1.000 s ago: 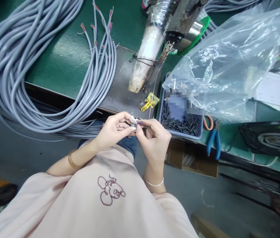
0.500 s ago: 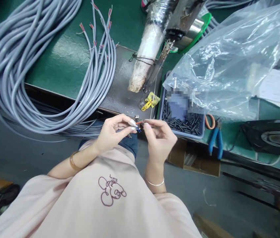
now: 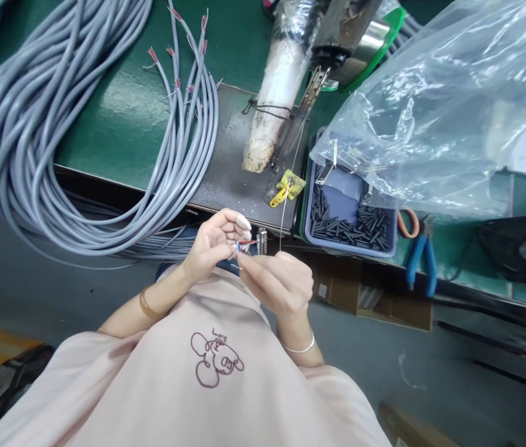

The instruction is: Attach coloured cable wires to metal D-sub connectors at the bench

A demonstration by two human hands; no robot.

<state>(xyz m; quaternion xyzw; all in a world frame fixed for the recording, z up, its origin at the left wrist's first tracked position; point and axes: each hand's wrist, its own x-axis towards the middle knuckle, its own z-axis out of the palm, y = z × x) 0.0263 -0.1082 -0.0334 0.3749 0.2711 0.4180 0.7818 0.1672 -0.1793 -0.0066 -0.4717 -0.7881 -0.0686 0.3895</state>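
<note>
Close to the bench's front edge, my left hand [image 3: 213,242] pinches the end of a cable with thin coloured wires [image 3: 248,243], red and blue among them. My right hand [image 3: 281,279] meets it from the right, thumb and fingertips closed on the fine wire ends. Just beyond the fingertips is a small ribbed metal piece [image 3: 261,241]; what supports it is hidden. A thin pale strand [image 3: 282,223] runs down from above to behind my right hand. Left of my hands, a large bundle of grey cables [image 3: 76,211] hangs over the edge, several stripped ends showing red.
A blue bin [image 3: 307,226] of short black tubes [image 3: 360,230] stands at right, partly under a clear plastic bag [image 3: 412,130]. Blue-handled pliers [image 3: 416,261] lie beside it. A wrapped white tube [image 3: 269,118] and a yellow tag [image 3: 285,189] sit above the dark plate [image 3: 225,164].
My right hand has turned over and come left and lower, its fingertips shifting from the red wire to the lower wires near the blue one. My left hand keeps its pinch.
</note>
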